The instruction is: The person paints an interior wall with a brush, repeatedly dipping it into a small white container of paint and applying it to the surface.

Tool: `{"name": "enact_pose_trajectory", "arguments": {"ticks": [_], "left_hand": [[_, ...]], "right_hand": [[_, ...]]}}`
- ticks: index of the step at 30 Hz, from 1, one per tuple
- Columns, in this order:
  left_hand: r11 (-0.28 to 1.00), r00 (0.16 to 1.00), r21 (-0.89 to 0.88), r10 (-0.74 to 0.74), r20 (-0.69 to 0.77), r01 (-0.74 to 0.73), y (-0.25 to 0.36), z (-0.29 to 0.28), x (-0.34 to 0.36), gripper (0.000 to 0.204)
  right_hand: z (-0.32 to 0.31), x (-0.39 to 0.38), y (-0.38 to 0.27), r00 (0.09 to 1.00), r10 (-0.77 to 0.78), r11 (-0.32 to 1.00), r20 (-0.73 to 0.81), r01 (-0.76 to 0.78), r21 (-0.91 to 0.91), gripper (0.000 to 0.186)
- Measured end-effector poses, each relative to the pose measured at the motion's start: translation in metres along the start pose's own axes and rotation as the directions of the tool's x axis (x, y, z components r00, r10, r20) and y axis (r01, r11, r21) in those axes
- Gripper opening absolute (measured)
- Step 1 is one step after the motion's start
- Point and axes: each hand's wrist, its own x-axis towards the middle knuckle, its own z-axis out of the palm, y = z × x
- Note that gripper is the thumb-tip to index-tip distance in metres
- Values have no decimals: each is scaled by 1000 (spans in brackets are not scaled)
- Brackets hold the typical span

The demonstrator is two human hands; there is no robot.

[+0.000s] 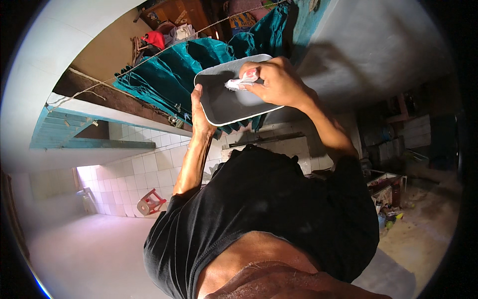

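A rectangular tray (214, 102) with rounded corners, a dark grey inside and a white rim is held up in front of me, tilted. My left hand (200, 117) grips its left edge, with the thumb over the rim and the other fingers hidden behind. Inside the tray, my right hand (279, 82) is closed on a small red-and-white brush (242, 81) with pale bristles. The bristle end lies at or close to the tray's inner surface; whether it touches I cannot tell. A paler patch shows on the tray just below the brush.
Behind the tray a teal curtain (169, 67) hangs from a rope. Beyond it are a red cloth (155, 40) and piled household things. A red stool (151, 202) stands by the tiles at lower left. Clutter surrounds a low cabinet (386, 184) at right.
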Motion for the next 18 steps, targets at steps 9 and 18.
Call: {"name": "enact_pose_trajectory", "arguments": {"ticks": [9, 18], "left_hand": [[999, 998, -35, -27, -51, 25, -20, -6, -6, 63], [987, 996, 157, -22, -83, 35, -34, -6, -12, 59]], "right_hand": [[-2, -5, 20, 995, 2, 1000, 105, -5, 25, 16], [9, -30, 18, 969, -241, 948, -50, 224, -225, 20]]}}
